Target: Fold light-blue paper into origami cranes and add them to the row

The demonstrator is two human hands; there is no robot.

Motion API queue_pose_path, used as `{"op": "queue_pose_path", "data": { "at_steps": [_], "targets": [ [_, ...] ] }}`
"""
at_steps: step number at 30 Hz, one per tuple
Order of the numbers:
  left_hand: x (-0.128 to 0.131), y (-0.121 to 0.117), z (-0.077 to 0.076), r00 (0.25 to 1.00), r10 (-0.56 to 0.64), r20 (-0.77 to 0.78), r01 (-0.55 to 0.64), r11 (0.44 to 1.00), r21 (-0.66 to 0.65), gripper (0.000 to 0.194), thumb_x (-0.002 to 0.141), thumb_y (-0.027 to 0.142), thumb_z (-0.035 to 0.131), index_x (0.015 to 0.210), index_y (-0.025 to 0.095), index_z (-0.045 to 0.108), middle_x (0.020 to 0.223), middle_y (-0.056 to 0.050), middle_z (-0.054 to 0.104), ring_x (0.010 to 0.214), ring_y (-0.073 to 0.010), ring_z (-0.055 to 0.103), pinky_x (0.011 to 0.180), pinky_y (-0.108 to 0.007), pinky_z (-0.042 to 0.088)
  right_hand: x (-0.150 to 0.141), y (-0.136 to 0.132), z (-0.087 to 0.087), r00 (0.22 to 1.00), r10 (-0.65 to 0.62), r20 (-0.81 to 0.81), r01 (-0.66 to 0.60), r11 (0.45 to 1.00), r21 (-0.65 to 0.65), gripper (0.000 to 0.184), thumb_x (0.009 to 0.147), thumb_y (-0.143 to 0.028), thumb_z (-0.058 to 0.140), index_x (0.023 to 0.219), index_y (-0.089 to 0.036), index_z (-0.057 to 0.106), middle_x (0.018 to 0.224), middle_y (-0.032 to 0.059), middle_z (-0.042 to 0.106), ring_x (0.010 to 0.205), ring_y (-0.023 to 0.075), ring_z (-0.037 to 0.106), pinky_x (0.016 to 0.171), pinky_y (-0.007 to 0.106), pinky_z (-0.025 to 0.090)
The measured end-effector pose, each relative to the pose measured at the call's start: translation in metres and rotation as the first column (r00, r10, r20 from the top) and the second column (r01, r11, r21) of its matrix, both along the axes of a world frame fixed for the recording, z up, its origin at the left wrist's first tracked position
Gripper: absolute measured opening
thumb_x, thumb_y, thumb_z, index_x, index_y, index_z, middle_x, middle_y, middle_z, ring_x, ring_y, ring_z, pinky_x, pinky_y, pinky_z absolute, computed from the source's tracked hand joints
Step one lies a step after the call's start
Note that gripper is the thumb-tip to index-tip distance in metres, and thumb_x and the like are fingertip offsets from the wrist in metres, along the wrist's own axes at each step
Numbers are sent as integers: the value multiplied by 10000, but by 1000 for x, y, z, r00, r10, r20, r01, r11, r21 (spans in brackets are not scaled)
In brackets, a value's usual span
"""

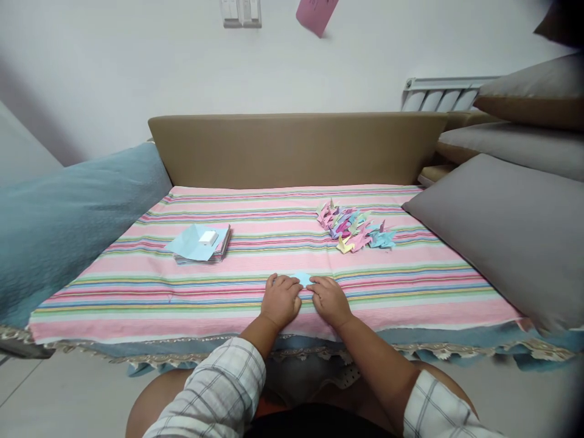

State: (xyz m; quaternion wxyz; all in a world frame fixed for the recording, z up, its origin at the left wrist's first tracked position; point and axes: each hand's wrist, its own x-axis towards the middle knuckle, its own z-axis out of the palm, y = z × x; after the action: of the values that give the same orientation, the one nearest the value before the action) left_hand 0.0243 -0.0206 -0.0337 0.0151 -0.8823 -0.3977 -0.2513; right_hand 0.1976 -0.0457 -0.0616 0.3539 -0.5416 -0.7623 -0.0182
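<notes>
Head view: striped cloth widest; folded paper cranes heaped at one o'clock; paper stack at ten, white block on top; blue paper central, left hand and right hand pressing it, fingers curled. No container visible.

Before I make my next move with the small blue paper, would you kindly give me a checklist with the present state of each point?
1. Left hand at the small blue paper: ok, fingers at its left side.
2. Right hand at the paper: ok, fingers at its right side.
3. Paper edges and creases lined up: cannot tell, too small and partly covered by fingers.
4. White block on the paper stack: ok, resting on the top sheet.
5. Folded paper figures apart from both hands: ok, grouped beyond them to the right.
6. Striped cloth perfectly smooth: not ok, slight wrinkles show.
</notes>
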Motion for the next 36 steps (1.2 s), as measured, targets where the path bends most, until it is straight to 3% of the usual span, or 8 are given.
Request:
{"op": "queue_pose_path", "data": {
  "at_steps": [3,11,18,22,28,36],
  "targets": [
    [0,0,0,1000,-1,6,1,1000,-2,275,727,179,563,967,279,653,1067,-7,667,1009,-223,538,996,-466,282,4,-1,-1,999,37,-18,-36,998,51,329,747,-50,429,927,-174,675,1045,81,657,981,202,560,887,365,452],
    [0,-1,1,1000,-4,-1,4,1000,-12,277,727,178,560,970,268,658,1075,-20,664,1014,-229,534,986,-453,298,4,0,2,987,22,160,-35,996,79,246,746,-58,474,849,-164,671,1005,98,651,953,224,546,870,374,459],
    [0,-2,1,1000,11,11,-11,1000,-10,278,732,171,553,968,276,656,1070,-18,665,1017,-221,534,1002,-470,277,4,-7,2,981,50,186,-62,996,62,325,810,-124,472,1092,-192,618,1116,93,603,1013,215,510,914,370,423],
    [0,-3,0,1000,18,-5,-18,1000,24,276,728,188,570,973,281,659,1091,-27,652,1046,-230,514,1020,-481,259,2,-8,5,978,12,210,-22,999,44,299,804,-149,506,1064,-213,639,1110,92,589,978,225,492,889,372,418],
    [-3,-9,2,994,100,37,-103,989,102,211,722,222,596,902,296,678,1209,-24,582,1112,-265,462,1045,-533,193,-1,-9,6,987,-17,157,15,1000,12,283,810,-152,504,1041,-228,647,1108,74,587,996,219,480,899,366,406],
    [1,-6,4,968,214,129,-218,976,16,178,681,201,603,777,301,715,1131,-30,601,1084,-282,468,1016,-562,209,-2,-9,6,994,-7,109,5,1000,22,282,814,-139,492,1029,-226,651,1090,82,591,1005,224,490,897,384,418]
  ]
}}
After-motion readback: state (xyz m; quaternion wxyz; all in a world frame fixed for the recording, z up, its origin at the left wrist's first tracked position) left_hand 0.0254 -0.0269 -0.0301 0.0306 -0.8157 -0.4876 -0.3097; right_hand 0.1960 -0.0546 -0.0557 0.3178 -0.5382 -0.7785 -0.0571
